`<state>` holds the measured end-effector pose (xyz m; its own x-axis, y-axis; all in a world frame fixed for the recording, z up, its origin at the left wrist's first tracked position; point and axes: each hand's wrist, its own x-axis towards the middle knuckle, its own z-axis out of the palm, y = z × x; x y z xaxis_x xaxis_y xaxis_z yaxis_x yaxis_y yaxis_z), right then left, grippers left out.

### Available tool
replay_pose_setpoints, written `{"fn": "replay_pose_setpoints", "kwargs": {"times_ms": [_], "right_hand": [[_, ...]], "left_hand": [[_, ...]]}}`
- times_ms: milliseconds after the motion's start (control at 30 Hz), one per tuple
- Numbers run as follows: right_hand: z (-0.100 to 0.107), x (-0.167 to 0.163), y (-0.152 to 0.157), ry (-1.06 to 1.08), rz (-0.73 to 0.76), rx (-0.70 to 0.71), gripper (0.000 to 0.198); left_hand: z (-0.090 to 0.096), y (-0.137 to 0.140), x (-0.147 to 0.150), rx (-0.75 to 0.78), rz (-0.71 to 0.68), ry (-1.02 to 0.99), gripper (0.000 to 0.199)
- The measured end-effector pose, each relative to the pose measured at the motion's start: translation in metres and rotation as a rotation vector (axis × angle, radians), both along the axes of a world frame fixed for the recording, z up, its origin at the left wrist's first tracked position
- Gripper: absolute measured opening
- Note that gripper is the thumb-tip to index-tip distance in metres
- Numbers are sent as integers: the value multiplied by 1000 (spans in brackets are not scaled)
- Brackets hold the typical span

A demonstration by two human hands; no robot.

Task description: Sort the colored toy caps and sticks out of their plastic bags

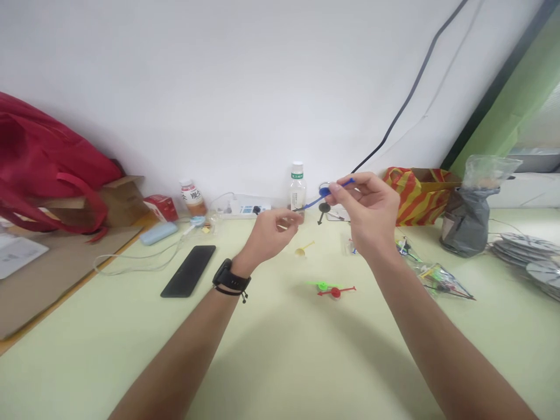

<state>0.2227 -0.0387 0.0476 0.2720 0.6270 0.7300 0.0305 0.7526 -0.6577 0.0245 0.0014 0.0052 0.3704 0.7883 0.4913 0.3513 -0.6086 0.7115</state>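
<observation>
Blue pointer: the blue arrow-shaped piece (324, 191) is raised above the tabletop (271, 361), spanning the gap between both hands, right end higher than left.
Right hand (371, 213): thumb and fingers closed in a pinch on it, beside its disc.
Left hand (273, 233): fingertips closed at its lower left end; exact contact partly hidden by the fingers.
Pointer appearance: saturated blue, slim stem, round disc partway along, narrow end protruding past the right thumb.
Similar pieces, tabletop: red piece (335, 293) touching or just beside green piece (322, 286), cannot tell which; yellow piece (300, 252) farther back.
Left wrist: black watch (231, 279).
</observation>
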Motion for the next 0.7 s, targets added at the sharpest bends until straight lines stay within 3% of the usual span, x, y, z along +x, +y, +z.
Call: {"fn": "replay_pose_setpoints", "kwargs": {"times_ms": [233, 400, 567, 700], "right_hand": [[8, 15, 4, 54, -113, 81, 23], [9, 15, 6, 73, -109, 81, 24], [10, 14, 2, 56, -102, 41, 22], [9, 15, 3, 29, -106, 21, 22]], "left_hand": [[3, -4, 4, 52, 49, 15, 22], [4, -4, 2, 74, 59, 28, 19], [11, -9, -6, 12, -49, 154, 29], [12, -8, -15, 89, -128, 305, 41]]}}
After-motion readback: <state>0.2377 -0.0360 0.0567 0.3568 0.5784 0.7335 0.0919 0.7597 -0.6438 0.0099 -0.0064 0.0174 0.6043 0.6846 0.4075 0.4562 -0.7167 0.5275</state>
